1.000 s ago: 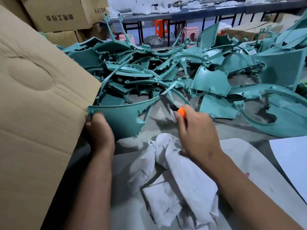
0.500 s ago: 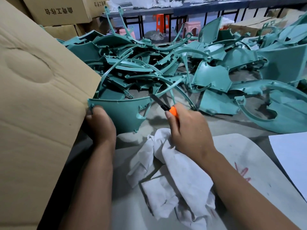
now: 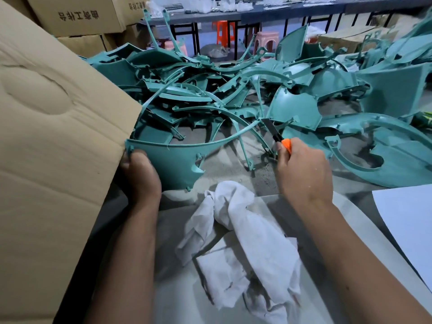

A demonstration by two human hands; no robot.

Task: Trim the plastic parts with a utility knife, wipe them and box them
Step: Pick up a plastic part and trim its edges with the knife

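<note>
Centrally, a teal plastic part [image 3: 173, 160] stood at the worktop's [image 3: 233, 167] near edge, gripped by the left hand [image 3: 140, 176]. The right hand [image 3: 301, 169] clenched a utility knife [image 3: 277, 135], blade at the part's thin arm; a slip could gouge it or cut skin.

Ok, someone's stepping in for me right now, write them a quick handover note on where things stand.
Left hand grips the teal part at its left corner, beside the cardboard flap.
Right hand holds the orange utility knife, blade out at the tip of the part's long thin arm.
White cloth lies loose in front, untouched by either hand.
Done: cannot tell how much of this part is trimmed.
Left: finish trimming, wipe it, box it, then the pile of teal parts behind.
</note>
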